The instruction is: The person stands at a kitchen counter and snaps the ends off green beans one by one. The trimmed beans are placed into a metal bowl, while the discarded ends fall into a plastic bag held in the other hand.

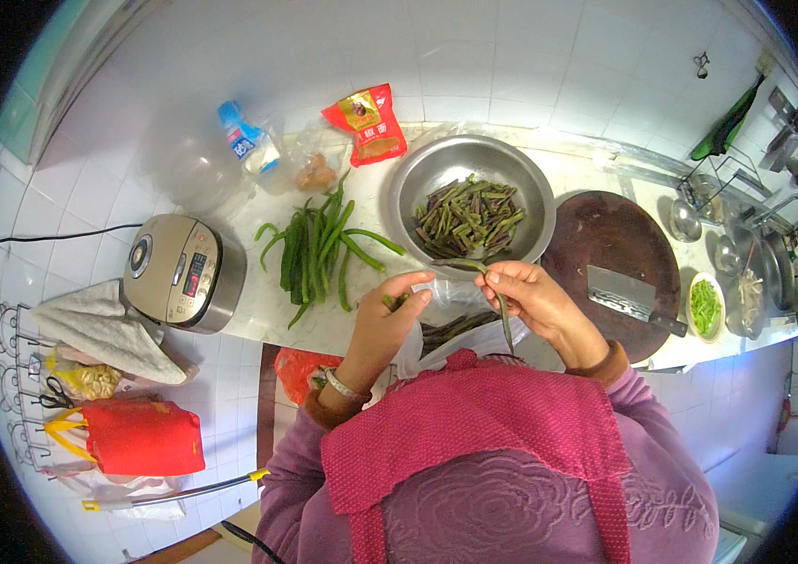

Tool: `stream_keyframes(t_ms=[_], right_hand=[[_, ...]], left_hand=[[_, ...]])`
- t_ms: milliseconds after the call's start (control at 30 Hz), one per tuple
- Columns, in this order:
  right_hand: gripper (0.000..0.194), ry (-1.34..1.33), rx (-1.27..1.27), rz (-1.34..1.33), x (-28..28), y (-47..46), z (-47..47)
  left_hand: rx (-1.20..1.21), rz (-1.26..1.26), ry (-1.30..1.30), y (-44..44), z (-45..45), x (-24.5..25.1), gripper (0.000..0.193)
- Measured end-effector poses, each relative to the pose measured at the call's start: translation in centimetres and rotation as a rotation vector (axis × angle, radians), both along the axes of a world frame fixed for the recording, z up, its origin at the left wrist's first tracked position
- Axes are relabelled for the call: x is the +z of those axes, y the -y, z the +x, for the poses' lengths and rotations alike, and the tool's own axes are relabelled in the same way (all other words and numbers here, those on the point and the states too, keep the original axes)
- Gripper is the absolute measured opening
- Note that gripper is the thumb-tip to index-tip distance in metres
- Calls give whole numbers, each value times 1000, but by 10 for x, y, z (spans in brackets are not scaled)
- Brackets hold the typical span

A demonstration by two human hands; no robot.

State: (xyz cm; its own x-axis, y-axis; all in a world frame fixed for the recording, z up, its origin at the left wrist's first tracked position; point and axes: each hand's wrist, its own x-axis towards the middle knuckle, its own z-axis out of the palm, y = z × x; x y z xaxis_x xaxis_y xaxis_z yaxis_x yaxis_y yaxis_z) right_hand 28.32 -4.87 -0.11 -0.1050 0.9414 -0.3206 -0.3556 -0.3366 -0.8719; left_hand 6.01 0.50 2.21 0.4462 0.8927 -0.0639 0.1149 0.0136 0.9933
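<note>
Between thumb and fingers, my right hand (529,299) pinches a long green bean pod (502,310), one end pointing left and the other hanging down. To its left, my left hand (388,310) is curled around small green bean pieces (393,302), its thumb and index finger slightly apart. Just beyond both hands is a large steel bowl (543,211) with many short green and purple bean pieces (469,217) inside. Whole dark pods (459,328) lie in a white plastic bag (409,349) below my hands, close to the apron.
Long green peppers (318,254) lie left of the bowl, beside a rice cooker (183,271). A cleaver (621,292) rests on the round cutting board (610,225) at right, near a bowl of chopped greens (705,307). A red seasoning packet (370,127) stands by the wall.
</note>
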Motion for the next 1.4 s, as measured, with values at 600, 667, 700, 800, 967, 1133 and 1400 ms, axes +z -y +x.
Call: stream_keyframes(t_ms=[600, 667, 700, 800, 967, 1133, 1400], right_hand=[[24, 80, 193, -34, -10, 8, -4], [24, 97, 218, -61, -17, 11, -7], [24, 93, 228, -56, -20, 11, -7], [24, 49, 274, -38, -25, 12, -9], [22, -395, 204, -20, -29, 5, -4], [17, -499, -120, 67, -9, -16, -3], [16, -394, -185, 73, -8, -15, -12]], left_hand=[[-59, 516, -319, 1, -7, -13, 9], [-101, 392, -257, 4, -7, -16, 8], [-120, 330, -226, 5, -6, -17, 8], [-104, -146, 90, 9, -4, -13, 8], [-87, -477, 338, 14, 7, -17, 10], [-214, -429, 46, 16, 18, -17, 13], [-392, -143, -133, 17, 17, -8, 27]])
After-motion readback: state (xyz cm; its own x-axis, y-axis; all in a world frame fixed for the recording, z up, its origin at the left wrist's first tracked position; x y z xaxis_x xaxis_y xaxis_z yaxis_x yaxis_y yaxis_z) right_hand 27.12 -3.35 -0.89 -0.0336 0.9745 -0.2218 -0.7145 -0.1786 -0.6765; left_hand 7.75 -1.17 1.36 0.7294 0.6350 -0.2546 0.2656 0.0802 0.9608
